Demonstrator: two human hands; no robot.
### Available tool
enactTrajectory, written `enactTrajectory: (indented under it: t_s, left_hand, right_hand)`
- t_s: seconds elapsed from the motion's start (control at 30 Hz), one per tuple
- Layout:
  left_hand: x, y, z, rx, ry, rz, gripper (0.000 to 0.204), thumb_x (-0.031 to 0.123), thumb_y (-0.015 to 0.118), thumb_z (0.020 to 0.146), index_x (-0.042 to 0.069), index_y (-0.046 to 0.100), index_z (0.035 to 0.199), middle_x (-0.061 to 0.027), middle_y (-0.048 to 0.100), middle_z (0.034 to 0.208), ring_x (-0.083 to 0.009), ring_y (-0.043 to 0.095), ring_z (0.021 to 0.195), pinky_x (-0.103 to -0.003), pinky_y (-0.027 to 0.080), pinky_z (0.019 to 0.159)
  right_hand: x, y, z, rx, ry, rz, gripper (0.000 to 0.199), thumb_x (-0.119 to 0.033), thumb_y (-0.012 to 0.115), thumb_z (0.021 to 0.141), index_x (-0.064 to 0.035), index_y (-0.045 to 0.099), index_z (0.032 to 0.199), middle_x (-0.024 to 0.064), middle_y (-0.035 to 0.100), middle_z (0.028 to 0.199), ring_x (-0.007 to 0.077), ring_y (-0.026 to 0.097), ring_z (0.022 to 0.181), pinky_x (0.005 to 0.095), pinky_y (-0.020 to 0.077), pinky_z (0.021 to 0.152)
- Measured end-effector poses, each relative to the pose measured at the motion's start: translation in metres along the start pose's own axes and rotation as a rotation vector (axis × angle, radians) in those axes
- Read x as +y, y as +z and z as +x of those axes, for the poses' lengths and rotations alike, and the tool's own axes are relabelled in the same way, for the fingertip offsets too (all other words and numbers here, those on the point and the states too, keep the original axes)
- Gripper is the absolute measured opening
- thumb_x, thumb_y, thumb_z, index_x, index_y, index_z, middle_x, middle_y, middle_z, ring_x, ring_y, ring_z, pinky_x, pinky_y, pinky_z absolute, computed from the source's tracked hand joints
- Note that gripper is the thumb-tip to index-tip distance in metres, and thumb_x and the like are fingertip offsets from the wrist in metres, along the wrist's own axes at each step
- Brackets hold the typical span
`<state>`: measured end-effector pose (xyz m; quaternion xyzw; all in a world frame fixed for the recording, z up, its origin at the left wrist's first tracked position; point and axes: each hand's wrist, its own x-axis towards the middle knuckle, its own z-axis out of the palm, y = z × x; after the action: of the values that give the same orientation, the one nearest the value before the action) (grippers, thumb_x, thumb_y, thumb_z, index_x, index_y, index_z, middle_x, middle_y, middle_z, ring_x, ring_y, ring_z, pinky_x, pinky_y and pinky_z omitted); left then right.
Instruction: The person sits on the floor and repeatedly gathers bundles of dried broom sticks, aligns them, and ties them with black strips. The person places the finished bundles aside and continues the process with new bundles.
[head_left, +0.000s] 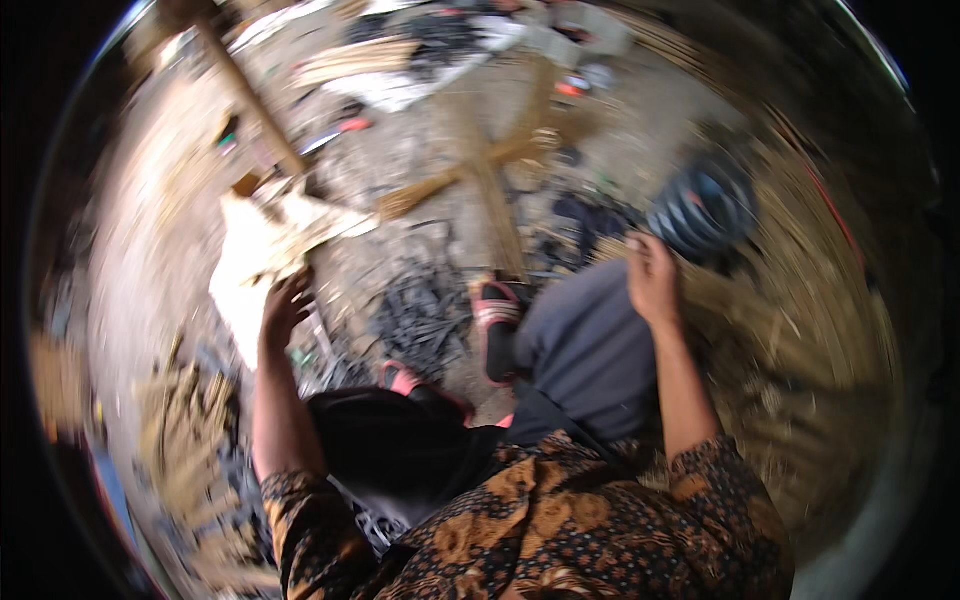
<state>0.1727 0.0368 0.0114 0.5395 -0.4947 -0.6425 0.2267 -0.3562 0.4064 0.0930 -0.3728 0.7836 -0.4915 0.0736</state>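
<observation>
At the left, my left hand hovers by the lower right edge of a cream-white sheet or sack. Its fingers look loosely apart and seem to hold nothing, though motion blurs them; I cannot tell whether they touch the sheet. My right hand is raised beside my grey-clad knee, fingers slightly bent and apart with nothing visible in them. Just beyond it sits a rounded blue-grey ribbed thing, perhaps a coil. Between my hands, a heap of dark strips lies on the ground in front of my feet.
Crossed bundles of thin straw-like stalks lie ahead. More stalks cover the right side, and another bundle lies at the left. A wooden post stands at the upper left. White sheeting with stalks lies farther off.
</observation>
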Motion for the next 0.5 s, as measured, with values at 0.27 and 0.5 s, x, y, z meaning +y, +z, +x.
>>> enactTrajectory:
  t_s: [0.27, 0.5]
  left_hand:
    - [0.006, 0.021, 0.081, -0.090, -0.210, 0.076, 0.049, 0.049, 0.059, 0.102, 0.017, 0.059, 0.138, -0.0058, 0.067, 0.124, -0.0230, 0.066, 0.105, -0.038, 0.054, 0.087]
    - [0.024, 0.063, 0.122, -0.102, -0.334, 0.245, 0.073, 0.058, 0.061, 0.097, 0.020, 0.043, 0.157, -0.0064, 0.053, 0.148, -0.0288, 0.056, 0.129, -0.048, 0.048, 0.101]
  right_hand:
    - [0.067, -0.043, -0.075, 0.310, 0.133, -0.092, 0.034, -0.033, 0.060, 0.104, -0.0006, 0.062, 0.115, 0.0223, 0.068, 0.105, 0.0384, 0.068, 0.099, 0.0464, 0.0526, 0.085]
    - [0.089, -0.156, -0.152, 0.571, 0.449, -0.123, 0.032, -0.032, 0.057, 0.107, -0.0007, 0.065, 0.108, 0.0158, 0.072, 0.093, 0.0278, 0.072, 0.076, 0.0401, 0.0553, 0.067]
